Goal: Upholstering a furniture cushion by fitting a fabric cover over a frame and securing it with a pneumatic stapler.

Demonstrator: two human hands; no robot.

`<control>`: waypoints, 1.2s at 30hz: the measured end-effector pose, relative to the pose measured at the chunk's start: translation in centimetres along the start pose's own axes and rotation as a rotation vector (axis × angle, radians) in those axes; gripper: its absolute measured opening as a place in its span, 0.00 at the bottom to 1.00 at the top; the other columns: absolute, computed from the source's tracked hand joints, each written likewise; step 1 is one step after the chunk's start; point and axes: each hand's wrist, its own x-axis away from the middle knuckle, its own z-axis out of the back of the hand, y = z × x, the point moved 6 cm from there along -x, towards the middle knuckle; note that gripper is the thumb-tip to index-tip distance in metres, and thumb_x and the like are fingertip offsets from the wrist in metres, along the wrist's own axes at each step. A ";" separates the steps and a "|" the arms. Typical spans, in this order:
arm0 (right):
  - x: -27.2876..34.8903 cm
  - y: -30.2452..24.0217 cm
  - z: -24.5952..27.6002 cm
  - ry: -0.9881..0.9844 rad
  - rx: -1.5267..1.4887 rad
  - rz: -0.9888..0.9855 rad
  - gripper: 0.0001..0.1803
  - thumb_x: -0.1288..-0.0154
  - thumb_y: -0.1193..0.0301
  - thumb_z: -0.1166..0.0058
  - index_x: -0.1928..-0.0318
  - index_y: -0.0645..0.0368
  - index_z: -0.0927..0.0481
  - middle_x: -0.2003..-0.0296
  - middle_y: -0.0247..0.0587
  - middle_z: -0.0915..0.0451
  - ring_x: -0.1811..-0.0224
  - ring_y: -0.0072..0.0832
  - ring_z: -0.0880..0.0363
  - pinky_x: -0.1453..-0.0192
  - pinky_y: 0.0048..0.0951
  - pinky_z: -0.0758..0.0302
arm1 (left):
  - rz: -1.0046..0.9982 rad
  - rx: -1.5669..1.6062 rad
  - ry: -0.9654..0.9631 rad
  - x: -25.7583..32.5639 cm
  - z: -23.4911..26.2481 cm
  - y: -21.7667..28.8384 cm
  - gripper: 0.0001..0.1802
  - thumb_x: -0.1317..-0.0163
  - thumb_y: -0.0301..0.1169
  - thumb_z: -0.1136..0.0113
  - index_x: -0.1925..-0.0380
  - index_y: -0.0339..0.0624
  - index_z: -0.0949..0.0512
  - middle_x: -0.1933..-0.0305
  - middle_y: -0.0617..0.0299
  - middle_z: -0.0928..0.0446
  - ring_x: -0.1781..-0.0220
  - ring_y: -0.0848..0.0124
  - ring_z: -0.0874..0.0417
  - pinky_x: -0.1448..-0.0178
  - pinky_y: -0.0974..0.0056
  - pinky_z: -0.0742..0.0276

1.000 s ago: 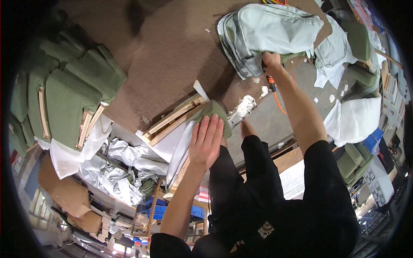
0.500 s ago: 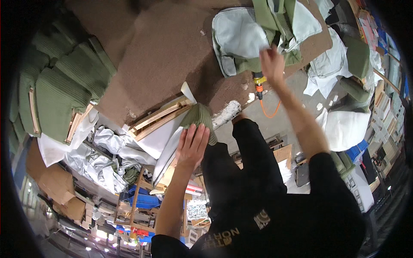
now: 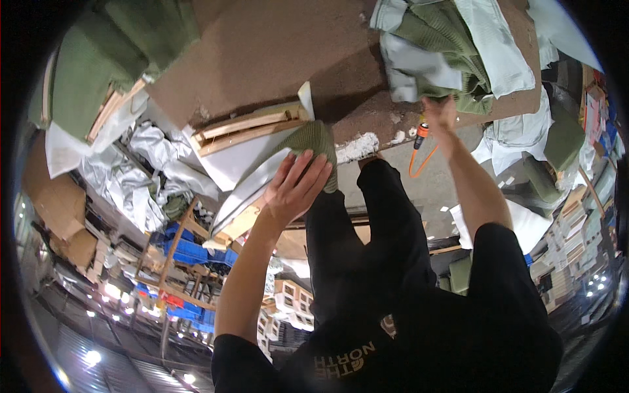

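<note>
My left hand [image 3: 296,187] lies with its fingers stretched over the green ribbed fabric [image 3: 313,141] on the rounded end of a wooden-framed upholstery piece [image 3: 246,131]. White backing cloth hangs from the frame beside my wrist. Farther right, my right hand [image 3: 440,114] is closed around the handle end of an air tool [image 3: 421,134] with an orange fitting and hose; the hand and cloth hide the tool's body. Just beyond it, green ribbed covers with pale backing [image 3: 452,56] are heaped on the brown carpeted worktop [image 3: 275,56].
Green upholstered pieces [image 3: 85,72] with bare wooden edges stand at the left. Crumpled silvery cloth [image 3: 128,173] is below them, near cardboard [image 3: 56,196]. White stuffing [image 3: 359,147] sticks out at the worktop's near edge. The orange hose [image 3: 419,170] loops downward.
The view has shifted. My right hand has settled at the tool, which has come slightly toward me from the heaped covers. My left hand stays on the green fabric.
</note>
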 end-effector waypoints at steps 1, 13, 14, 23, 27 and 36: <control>1.9 -3.7 -0.5 -0.205 -0.494 -0.087 0.27 0.44 0.65 0.31 0.47 0.58 0.26 0.59 0.39 0.20 0.60 0.31 0.21 0.55 0.34 0.24 | 0.021 -0.025 -0.017 1.7 0.6 -0.3 0.21 0.39 0.33 0.43 0.45 0.51 0.22 0.36 0.68 0.27 0.31 0.62 0.29 0.27 0.52 0.35; 8.4 -19.4 12.2 -0.706 -0.572 -0.738 0.20 0.32 0.47 0.45 0.59 0.52 0.25 0.76 0.33 0.23 0.79 0.22 0.23 0.75 0.23 0.23 | 0.084 -0.047 0.139 2.0 0.6 -0.7 0.25 0.43 0.37 0.40 0.43 0.60 0.23 0.42 0.70 0.27 0.38 0.65 0.27 0.39 0.53 0.29; 9.3 -19.7 12.4 -0.683 -0.434 -0.775 0.18 0.32 0.50 0.43 0.60 0.52 0.25 0.76 0.32 0.23 0.79 0.21 0.23 0.76 0.23 0.23 | 0.093 -0.046 0.144 2.1 0.5 -0.8 0.25 0.43 0.37 0.40 0.43 0.60 0.23 0.42 0.70 0.27 0.38 0.65 0.27 0.39 0.53 0.29; 15.4 -25.0 9.2 -0.851 0.462 0.208 0.28 0.47 0.66 0.33 0.49 0.71 0.25 0.66 0.50 0.17 0.63 0.37 0.16 0.55 0.35 0.22 | 0.070 -0.039 0.207 2.0 1.0 -0.8 0.25 0.43 0.34 0.41 0.42 0.56 0.24 0.45 0.67 0.27 0.40 0.66 0.27 0.44 0.59 0.27; 18.7 -32.7 6.2 -0.886 0.423 0.700 0.25 0.51 0.69 0.34 0.50 0.65 0.19 0.67 0.55 0.16 0.63 0.45 0.14 0.60 0.37 0.20 | 0.003 -0.102 0.223 2.7 1.1 -0.2 0.24 0.44 0.33 0.40 0.44 0.48 0.23 0.48 0.68 0.26 0.44 0.69 0.27 0.44 0.62 0.29; 20.7 -33.1 3.1 -0.954 0.503 0.867 0.21 0.55 0.74 0.41 0.55 0.57 0.19 0.72 0.55 0.18 0.67 0.51 0.17 0.62 0.43 0.21 | -0.015 -0.054 0.326 2.7 1.5 0.1 0.18 0.46 0.37 0.37 0.55 0.48 0.17 0.58 0.72 0.25 0.47 0.73 0.28 0.45 0.65 0.32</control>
